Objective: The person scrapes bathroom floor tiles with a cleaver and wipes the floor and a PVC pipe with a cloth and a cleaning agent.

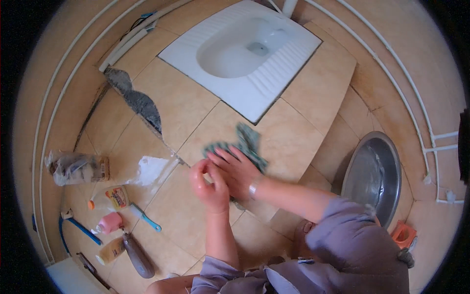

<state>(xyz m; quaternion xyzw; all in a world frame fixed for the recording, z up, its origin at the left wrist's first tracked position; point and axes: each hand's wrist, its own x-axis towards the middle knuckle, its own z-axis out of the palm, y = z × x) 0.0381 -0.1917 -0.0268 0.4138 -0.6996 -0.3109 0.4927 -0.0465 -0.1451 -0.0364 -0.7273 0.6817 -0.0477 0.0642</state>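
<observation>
A crumpled green cloth [248, 143] lies on the beige floor tiles just in front of a white squat toilet pan [274, 83]. My right hand [237, 169] rests flat on the cloth's near end, fingers spread, with a metal band on the wrist. My left hand [209, 185] sits against the right hand's left side. Its fingers are curled and nothing shows in them. Both forearms are bare, and grey sleeves cover the upper arms at the lower edge.
A steel basin [373, 176] stands at the right, an orange object [404, 234] beyond it. At the left are a filled plastic bag [76, 167], a white patch [152, 169], two bottles [110, 198], a pink bottle [108, 223], a blue-handled brush [145, 218] and a broken step edge [139, 103].
</observation>
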